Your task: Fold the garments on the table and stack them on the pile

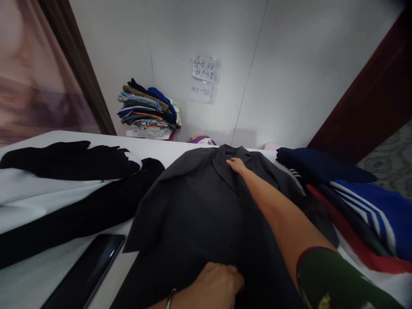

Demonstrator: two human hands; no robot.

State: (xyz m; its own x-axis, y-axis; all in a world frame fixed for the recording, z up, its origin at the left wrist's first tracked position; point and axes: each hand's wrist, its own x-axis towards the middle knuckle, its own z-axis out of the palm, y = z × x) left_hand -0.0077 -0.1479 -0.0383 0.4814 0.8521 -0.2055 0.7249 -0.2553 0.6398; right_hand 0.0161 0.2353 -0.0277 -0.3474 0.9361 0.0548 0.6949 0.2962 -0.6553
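1. Across the middle of the white table, in the head view, a dark grey jacket lies spread out, its collar toward the wall and its lower part toward the person.
2. At the collar, the right hand touches a lapel with bent fingers; whether they pinch the cloth, I cannot tell. Its forearm crosses the jacket from a dark green sleeve.
3. Lower down, the left hand rests curled on the jacket front, a bracelet at its wrist; whether it grips fabric is hidden.
4. Left of the jacket lie a dark phone and black-and-white clothing.
5. To the right sit a navy garment, a blue garment with white stripes and a red garment.
6. Beyond the table's far edge, a stack of folded clothes stands near the wall, left of two handwritten papers.
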